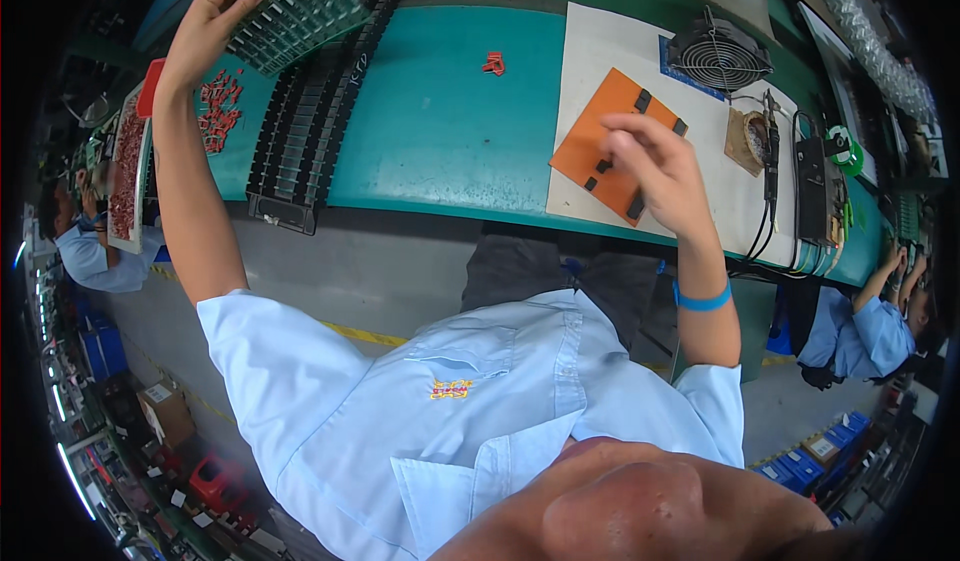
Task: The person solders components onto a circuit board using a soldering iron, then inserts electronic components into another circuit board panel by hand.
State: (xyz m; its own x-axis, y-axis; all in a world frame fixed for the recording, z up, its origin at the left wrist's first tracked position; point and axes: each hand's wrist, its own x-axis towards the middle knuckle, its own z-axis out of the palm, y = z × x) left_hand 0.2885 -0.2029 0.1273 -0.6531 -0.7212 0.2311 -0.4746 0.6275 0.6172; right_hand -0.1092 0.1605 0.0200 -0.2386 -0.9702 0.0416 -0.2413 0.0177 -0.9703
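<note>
Green-topped, the bench is crossed toward its left end, from near edge to far edge, by a black slotted rack; farther right it is covered by a white sheet. Above the left part of the far edge, a green board panel is held tilted by the left hand, its left edge gripped between thumb and fingers. It should prove light and stiff but rather brittle if flexed, and is best taken by its outer rim. The left arm is stretched far forward, past scattered red parts. Over an orange plate on the sheet, the right hand is poised, elbow bent, fingers half curled; whether anything small is pinched, or the plate touched, cannot be told.
</note>
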